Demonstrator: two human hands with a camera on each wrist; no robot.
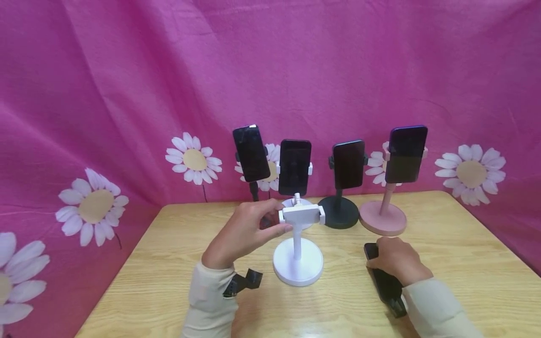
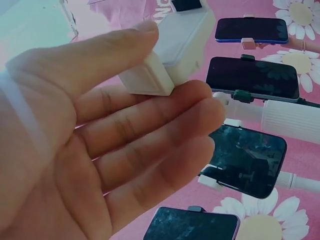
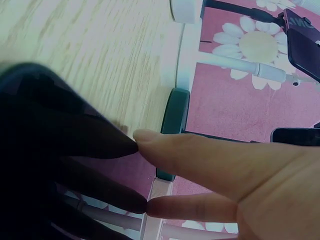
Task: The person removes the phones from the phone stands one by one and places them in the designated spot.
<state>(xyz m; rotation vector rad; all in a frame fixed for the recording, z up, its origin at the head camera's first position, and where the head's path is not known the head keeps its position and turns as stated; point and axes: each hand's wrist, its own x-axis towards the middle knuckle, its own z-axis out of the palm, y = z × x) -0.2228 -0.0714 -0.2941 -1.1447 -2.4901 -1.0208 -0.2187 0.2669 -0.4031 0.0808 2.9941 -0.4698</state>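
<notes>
A white phone stand (image 1: pixel 297 264) with a round base stands upright on the table, its clamp bearing no phone. My left hand (image 1: pixel 247 230) pinches the left end of that clamp (image 2: pixel 182 37) between thumb and forefinger, while the other fingers extend beneath it in the left wrist view. To the right, a dark phone (image 1: pixel 385 284) lies screen up on the wood. My right hand (image 1: pixel 399 260) holds it from above, thumb at its left edge and fingers across toward the other side. The glossy screen mirrors the fingers (image 3: pixel 190 207) in the right wrist view.
Along the back of the wooden table (image 1: pixel 169 263) stand several stands bearing phones: a leaning phone (image 1: pixel 252 155), one on a white stand (image 1: pixel 294 166), one on a black stand (image 1: pixel 349 164), one on a pink stand (image 1: pixel 383 217). A pink flowered cloth (image 1: pixel 270 70) hangs behind.
</notes>
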